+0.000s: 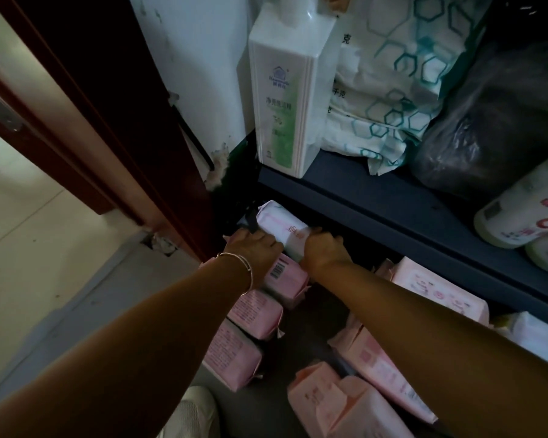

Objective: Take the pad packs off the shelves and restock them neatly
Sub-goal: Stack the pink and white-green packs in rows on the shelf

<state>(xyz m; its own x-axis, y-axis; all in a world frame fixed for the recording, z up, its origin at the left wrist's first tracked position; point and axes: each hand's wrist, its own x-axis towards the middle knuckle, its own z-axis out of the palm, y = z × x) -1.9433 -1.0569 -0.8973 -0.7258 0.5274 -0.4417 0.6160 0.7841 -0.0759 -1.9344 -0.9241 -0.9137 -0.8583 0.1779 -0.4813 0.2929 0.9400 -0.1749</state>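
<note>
Here, at the far left, a dark red door frame (86, 121) stands beside pale floor tiles (29, 248). Next to it, the left hand (253, 248), a thin bangle (245, 267) on its wrist, curls its grip around the left end of a white pad pack (282, 229) with pink print. The right hand (324, 251) clamps its grip around the pack's other end, fingers tucked out of sight under the edge of the dark upper shelf (376, 197). The pack lies tilted at the back left corner of the lower shelf, sitting atop a row of pink pad packs (256, 314) that runs toward the camera along the left side. More pink pad packs (373, 368) lie jumbled to the right, under the right forearm. On the upper shelf, a tall white and green bottle (285, 99) stands upright, then folded hexagon-print bags (402, 74), a black plastic bag (500, 121), and white rolls (525, 213) at the far right.
</note>
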